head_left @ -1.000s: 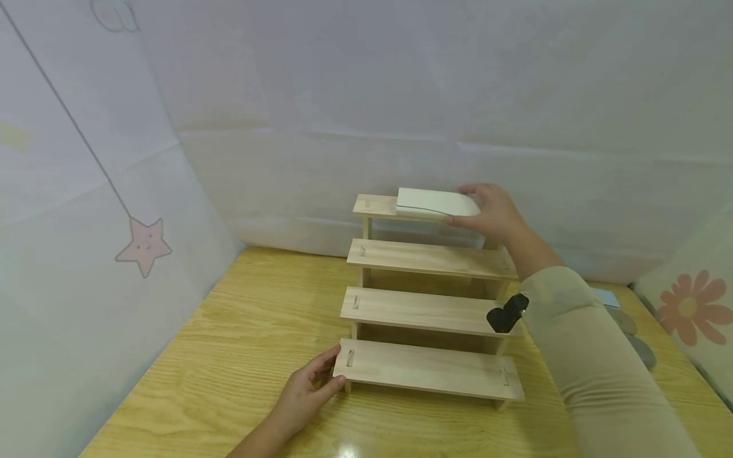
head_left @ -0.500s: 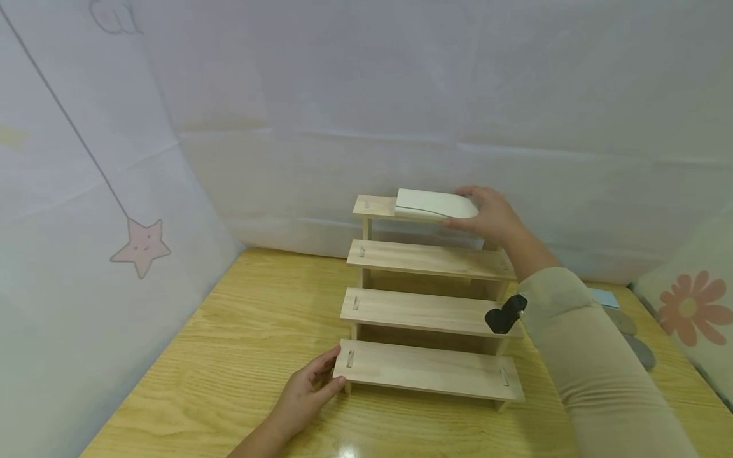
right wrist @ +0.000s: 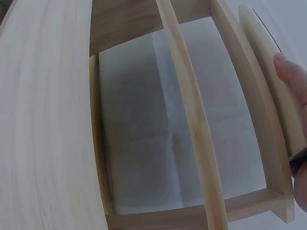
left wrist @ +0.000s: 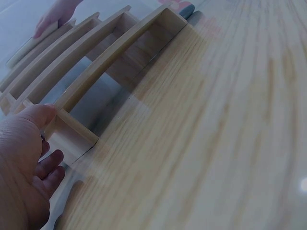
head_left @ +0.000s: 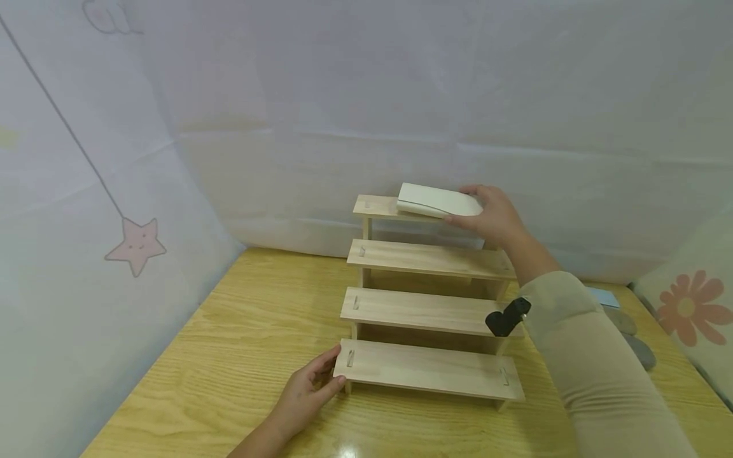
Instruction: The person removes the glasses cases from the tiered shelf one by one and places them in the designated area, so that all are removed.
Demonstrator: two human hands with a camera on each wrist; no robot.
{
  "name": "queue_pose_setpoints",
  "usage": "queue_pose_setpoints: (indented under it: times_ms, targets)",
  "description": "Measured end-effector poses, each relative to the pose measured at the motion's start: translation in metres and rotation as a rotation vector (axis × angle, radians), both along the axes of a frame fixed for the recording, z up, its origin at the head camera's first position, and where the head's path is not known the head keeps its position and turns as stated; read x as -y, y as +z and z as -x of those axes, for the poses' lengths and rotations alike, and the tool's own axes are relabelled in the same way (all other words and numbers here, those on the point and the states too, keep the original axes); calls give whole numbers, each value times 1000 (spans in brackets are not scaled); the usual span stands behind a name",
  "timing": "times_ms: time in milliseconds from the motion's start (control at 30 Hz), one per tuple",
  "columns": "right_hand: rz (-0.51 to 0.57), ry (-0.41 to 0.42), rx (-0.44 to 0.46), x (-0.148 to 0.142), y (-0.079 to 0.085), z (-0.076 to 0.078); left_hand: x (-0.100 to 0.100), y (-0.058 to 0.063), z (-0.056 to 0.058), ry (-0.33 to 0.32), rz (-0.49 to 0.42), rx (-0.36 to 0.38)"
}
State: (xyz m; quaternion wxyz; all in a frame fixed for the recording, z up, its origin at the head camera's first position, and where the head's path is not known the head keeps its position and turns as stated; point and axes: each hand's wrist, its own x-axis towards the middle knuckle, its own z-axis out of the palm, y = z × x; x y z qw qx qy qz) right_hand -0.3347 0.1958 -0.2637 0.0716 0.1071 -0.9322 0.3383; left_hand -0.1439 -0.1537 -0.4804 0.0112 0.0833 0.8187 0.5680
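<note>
A four-tiered wooden step shelf (head_left: 429,312) stands on the table. Above its top tier (head_left: 376,205), a flat white case (head_left: 439,199) with a curved flap line is tilted, its left end raised a little. My right hand (head_left: 494,215) pinches the case's right end, thumb along the front edge and fingers behind. In the right wrist view, the thumb (right wrist: 292,76) presses on the case (right wrist: 268,72) beside the top board. My left hand (head_left: 305,393) grips the bottom tier's left end; in the left wrist view, its thumb (left wrist: 41,115) lies on the board's corner.
Right of the shelf, partly behind the right sleeve (head_left: 595,356), lie grey oval pieces (head_left: 640,352) and a light blue flat piece (head_left: 604,297). A black wrist camera (head_left: 508,317) overlaps the shelf's right side. White printed cloth (head_left: 321,159) hangs close behind.
The white case has shifted slightly right and its left end has risen, with my right hand still holding it. My left hand and the shelf have stayed in place.
</note>
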Motion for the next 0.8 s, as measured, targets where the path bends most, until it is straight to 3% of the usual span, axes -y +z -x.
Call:
queue_pose_setpoints:
  times_ms: [400,800]
  targets:
    - [-6,-33,-23,-11,5,-8,0,4,1,-19,-7,-22]
    - [25,-68,-49,-34,4,-12,-1,-1,4,12,-1,-22]
